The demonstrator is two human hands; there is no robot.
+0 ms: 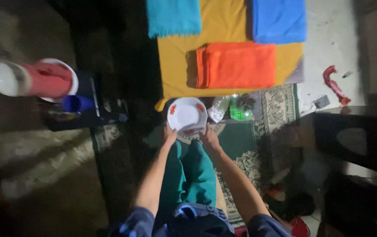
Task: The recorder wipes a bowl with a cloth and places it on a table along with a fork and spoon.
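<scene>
A white bowl [187,115] with red flower marks on its rim is held out in front of me over the edge of a low table. My left hand [169,134] grips its near left rim and my right hand [209,137] grips its near right rim. The bowl looks empty. My legs in green trousers [193,173] are below it.
A yellow cloth [177,57] covers the table, bearing a folded orange cloth [237,65], a teal cloth [173,16] and a blue cloth [279,20]. Plastic bags [232,107] lie beside the bowl. A red and white flask [32,79] stands at left. A dark table [355,140] is at right.
</scene>
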